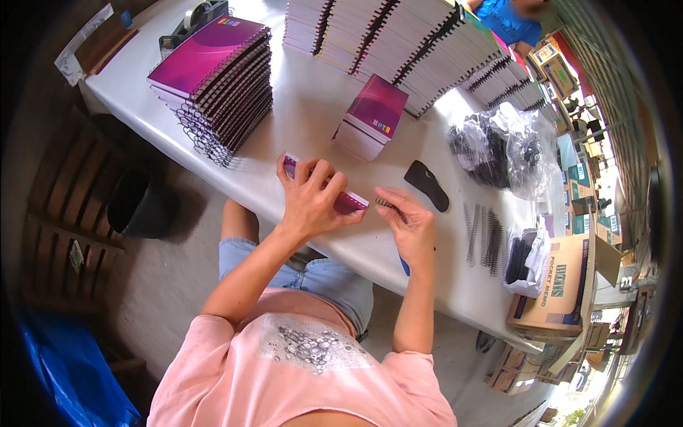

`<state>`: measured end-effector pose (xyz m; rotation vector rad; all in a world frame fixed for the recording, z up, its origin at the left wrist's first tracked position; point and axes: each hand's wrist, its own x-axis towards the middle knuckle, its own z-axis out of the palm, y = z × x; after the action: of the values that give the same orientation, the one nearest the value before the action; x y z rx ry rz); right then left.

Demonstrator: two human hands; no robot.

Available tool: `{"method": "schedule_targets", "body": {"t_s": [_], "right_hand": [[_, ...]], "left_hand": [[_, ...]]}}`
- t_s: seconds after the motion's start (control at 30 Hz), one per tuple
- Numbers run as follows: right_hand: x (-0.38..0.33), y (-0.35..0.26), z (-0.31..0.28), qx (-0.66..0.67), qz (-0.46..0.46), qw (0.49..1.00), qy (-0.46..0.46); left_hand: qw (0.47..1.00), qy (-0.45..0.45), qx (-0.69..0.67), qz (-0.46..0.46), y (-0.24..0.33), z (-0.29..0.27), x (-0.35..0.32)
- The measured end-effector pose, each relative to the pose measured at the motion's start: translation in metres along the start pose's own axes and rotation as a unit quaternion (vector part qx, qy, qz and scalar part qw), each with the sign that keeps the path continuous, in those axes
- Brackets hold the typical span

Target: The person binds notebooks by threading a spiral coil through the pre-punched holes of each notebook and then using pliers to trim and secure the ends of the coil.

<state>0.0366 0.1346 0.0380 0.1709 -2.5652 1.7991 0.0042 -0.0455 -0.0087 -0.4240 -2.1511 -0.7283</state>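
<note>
My left hand (pixel 313 192) is closed round a small notebook with a purple cover (pixel 352 202), held on edge at the front of the table. Just to its right, my right hand (pixel 411 226) pinches a dark spiral binding coil (pixel 384 202) close to the notebook's end. Beyond my hands stands a short stack of purple notebooks (pixel 376 107). To the left is a taller stack of purple spiral notebooks (pixel 213 64), with coil ends sticking out along its near side. A black, rounded elongated object (pixel 427 185) lies beside my right hand.
Several loose coils (pixel 485 235) lie on the white table (pixel 299 78) at the right. Behind them is a clear plastic bag of black coils (pixel 498 149). A cardboard box (pixel 558 281) stands at the right edge. Tall rows of bound books (pixel 384 43) fill the back; another person (pixel 509 21) is beyond.
</note>
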Motion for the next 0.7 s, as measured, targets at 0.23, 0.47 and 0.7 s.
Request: {"method": "schedule_targets", "body": {"t_s": [0.23, 0.47, 0.7], "right_hand": [[0.0, -0.014, 0.012, -0.126, -0.146, 0.979, 0.064], [0.008, 0.005, -0.003, -0.02, -0.209, 0.978, -0.02], [0.014, 0.001, -0.019, 0.082, -0.092, 0.984, -0.13]], "left_hand": [[1.0, -0.005, -0.004, -0.004, 0.002, -0.001, -0.001], [0.996, -0.087, -0.027, 0.003, -0.002, -0.008, 0.007], [0.989, -0.135, -0.053, 0.021, -0.005, -0.015, 0.011]]}}
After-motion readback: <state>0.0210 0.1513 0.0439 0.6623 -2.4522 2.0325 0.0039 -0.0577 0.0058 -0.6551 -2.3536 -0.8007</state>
